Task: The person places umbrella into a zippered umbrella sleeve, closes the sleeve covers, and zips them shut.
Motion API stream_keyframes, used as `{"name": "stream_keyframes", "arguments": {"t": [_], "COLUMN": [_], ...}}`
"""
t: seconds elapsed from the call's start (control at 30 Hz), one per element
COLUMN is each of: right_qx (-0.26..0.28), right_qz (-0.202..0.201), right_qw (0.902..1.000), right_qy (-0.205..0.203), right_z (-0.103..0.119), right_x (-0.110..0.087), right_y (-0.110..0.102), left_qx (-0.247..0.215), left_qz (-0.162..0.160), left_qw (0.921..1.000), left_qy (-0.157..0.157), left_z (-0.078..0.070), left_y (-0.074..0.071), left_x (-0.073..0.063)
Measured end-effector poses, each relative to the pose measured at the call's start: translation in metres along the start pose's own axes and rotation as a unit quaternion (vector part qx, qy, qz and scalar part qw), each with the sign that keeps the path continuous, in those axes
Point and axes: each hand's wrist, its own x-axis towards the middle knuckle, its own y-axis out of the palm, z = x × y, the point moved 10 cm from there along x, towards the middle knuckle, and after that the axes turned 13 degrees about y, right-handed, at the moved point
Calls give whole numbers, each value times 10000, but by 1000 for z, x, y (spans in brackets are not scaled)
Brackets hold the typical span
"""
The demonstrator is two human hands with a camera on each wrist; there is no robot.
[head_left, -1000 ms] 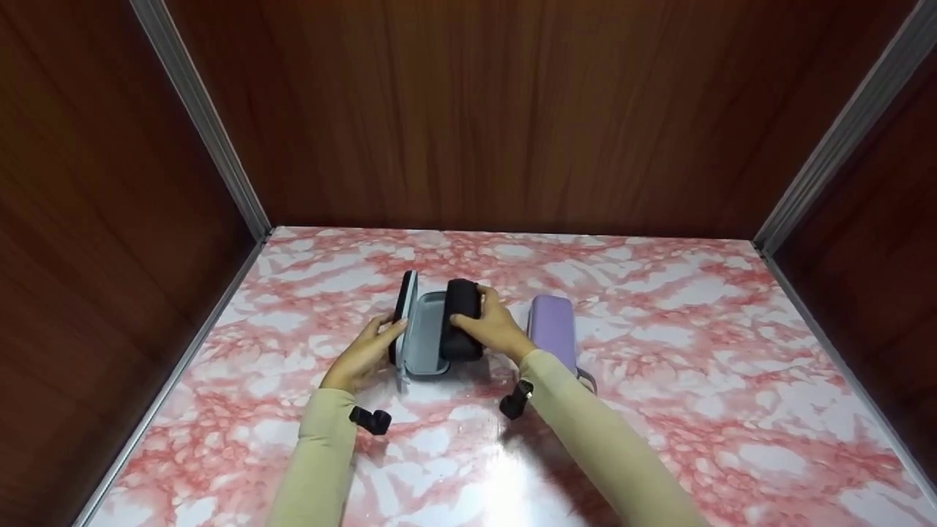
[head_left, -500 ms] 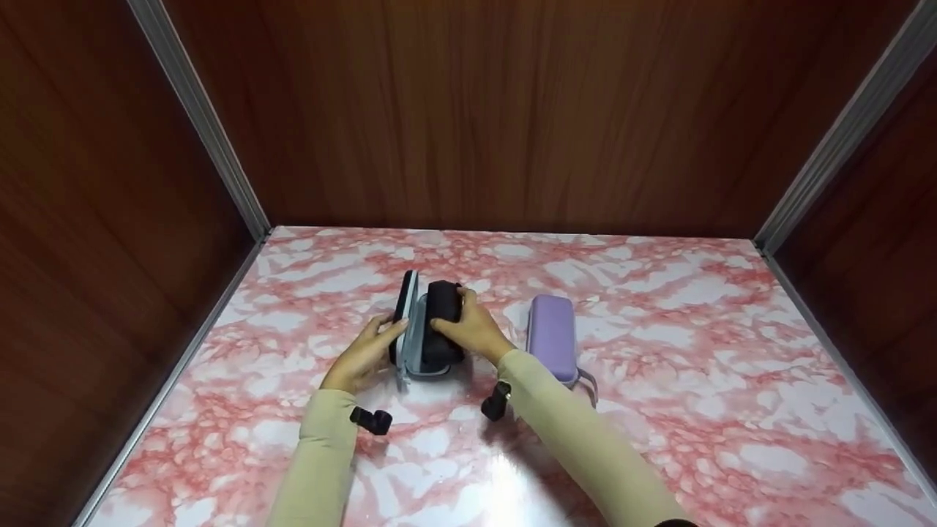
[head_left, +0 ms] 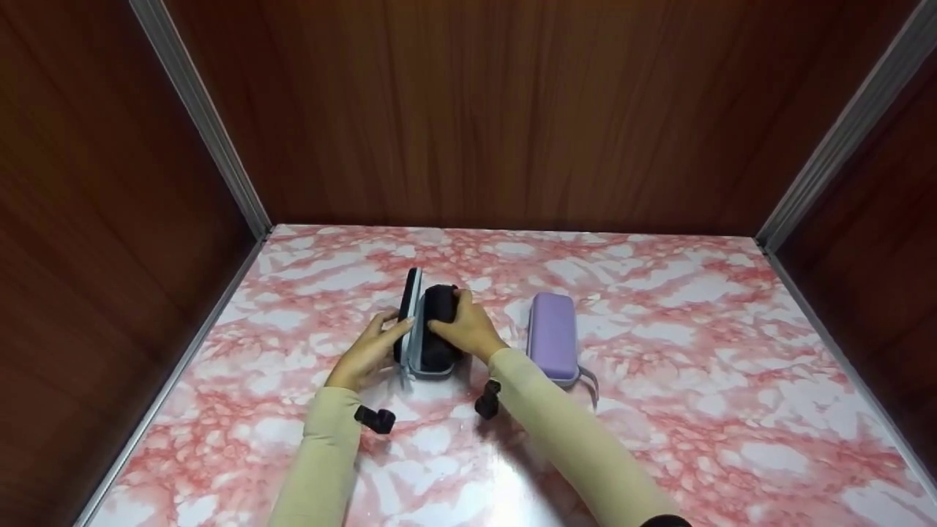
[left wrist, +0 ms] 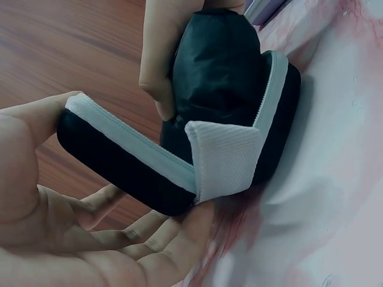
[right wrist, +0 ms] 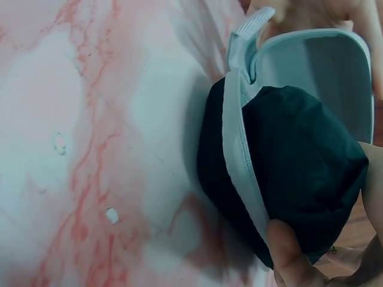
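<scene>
A black zip case (head_left: 434, 375) with a grey lining and pale zip edges lies unfolded on the table, its lid (head_left: 410, 300) standing up on the left. My left hand (head_left: 370, 350) holds that lid, thumb on the near edge and fingers behind it. Set into the case's lower half is a soft, rounded black fabric bundle (head_left: 439, 311); its exact kind is not clear. My right hand (head_left: 472, 328) grips the bundle from the right side. In the left wrist view the bundle (left wrist: 218, 66) bulges above the zip edge. A pale strap (left wrist: 224, 158) hangs at the case's near end.
To the right lies a closed purple case (head_left: 553, 337) with a grey wrist strap (head_left: 589, 384). The table (head_left: 695, 380) has a red and white marbled top. Brown wood-look panels (head_left: 468, 110) stand at the back and both sides.
My right hand has moved left and lowered the black bundle into the case's lower half. My left hand has kept its hold on the lid.
</scene>
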Motion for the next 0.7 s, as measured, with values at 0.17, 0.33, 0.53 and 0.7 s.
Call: {"name": "stream_keyframes", "arguments": {"t": [0.17, 0.33, 0.53, 0.7], "right_qx": [-123, -234, -368, -419], "right_qz": [-73, -149, -36, 14], "right_qw": [9999, 9996, 9990, 9981], "right_qy": [-16, -111, -257, -454], "right_z": [2, 4, 4, 4], "right_x": [-1, 0, -1, 0], "right_y": [0, 3, 4, 1], "left_qx": [-139, -227, -199, -28], "left_qz": [-90, -147, -144, -206], "left_qw": [9999, 9996, 9995, 9994], "left_qy": [16, 108, 190, 286], "left_z": [-3, -6, -6, -8], "left_y": [3, 5, 4, 4], "left_x": [-1, 1, 2, 3]}}
